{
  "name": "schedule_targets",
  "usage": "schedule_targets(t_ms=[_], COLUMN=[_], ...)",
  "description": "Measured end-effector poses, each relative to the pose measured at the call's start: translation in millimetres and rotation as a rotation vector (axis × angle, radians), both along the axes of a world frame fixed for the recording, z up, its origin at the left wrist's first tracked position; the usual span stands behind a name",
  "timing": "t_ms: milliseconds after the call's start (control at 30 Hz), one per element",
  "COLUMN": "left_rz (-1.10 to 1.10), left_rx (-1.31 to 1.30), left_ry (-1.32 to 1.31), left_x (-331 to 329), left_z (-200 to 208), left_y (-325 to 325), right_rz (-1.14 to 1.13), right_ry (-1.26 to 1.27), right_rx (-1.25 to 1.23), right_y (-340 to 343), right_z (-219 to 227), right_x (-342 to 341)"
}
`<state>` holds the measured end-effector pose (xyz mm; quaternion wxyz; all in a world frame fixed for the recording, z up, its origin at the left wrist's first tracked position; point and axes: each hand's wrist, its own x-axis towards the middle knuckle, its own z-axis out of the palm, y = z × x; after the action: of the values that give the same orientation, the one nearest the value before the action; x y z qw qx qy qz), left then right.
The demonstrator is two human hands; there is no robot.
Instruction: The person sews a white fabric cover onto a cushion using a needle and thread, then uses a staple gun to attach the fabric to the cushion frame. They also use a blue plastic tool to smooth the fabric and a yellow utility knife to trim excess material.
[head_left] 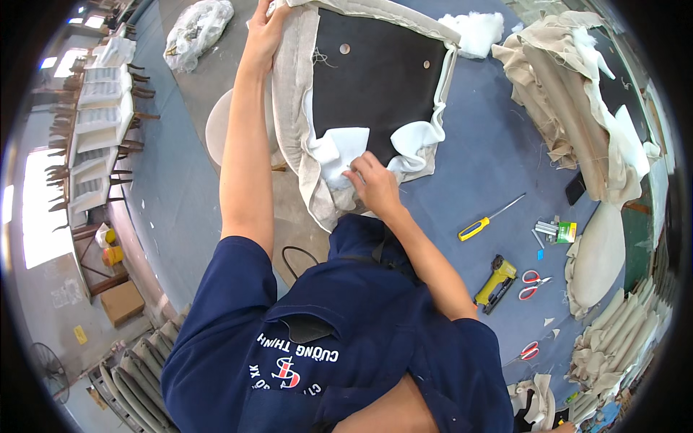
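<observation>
A chair-back panel (375,76) with a black backing, two round holes and a beige fabric cover (292,94) round its edges stands before me. At its upper left corner my left hand (266,32) is closed on the covered edge, the fingertips partly hidden. White wadding (346,148) sticks out at the near end, folded over the backing. My right hand (375,186) pinches the lower edge of this wadding, with the fingers bent together. Another curl of wadding (415,144) lies at the right corner. Loose fabric hangs below the panel.
On the blue table (462,187) to the right lie a yellow screwdriver (491,218), a yellow staple gun (496,283), red-handled scissors (533,284) and staples (547,229). Beige covers (563,94) pile up at the far right. Chair frames (97,123) stand at the left.
</observation>
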<state>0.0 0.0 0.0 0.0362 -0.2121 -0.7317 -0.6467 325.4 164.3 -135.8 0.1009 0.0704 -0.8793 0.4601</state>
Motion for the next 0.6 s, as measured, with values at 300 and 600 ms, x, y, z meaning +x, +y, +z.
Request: schedule_targets(t_ms=[300,600], left_rz=[0.085,0.042], left_rx=[-0.117,-0.171], left_ry=[-0.010,0.204], left_x=[14.1,51.5], left_z=[25.8,60.5], left_y=[5.8,39.3], right_rz=[0.025,-0.010], right_ry=[0.095,0.011], right_rx=[0.002,0.212], right_y=[-17.2,-23.7], right_z=[6.4,13.5], right_x=[23.7,31.1])
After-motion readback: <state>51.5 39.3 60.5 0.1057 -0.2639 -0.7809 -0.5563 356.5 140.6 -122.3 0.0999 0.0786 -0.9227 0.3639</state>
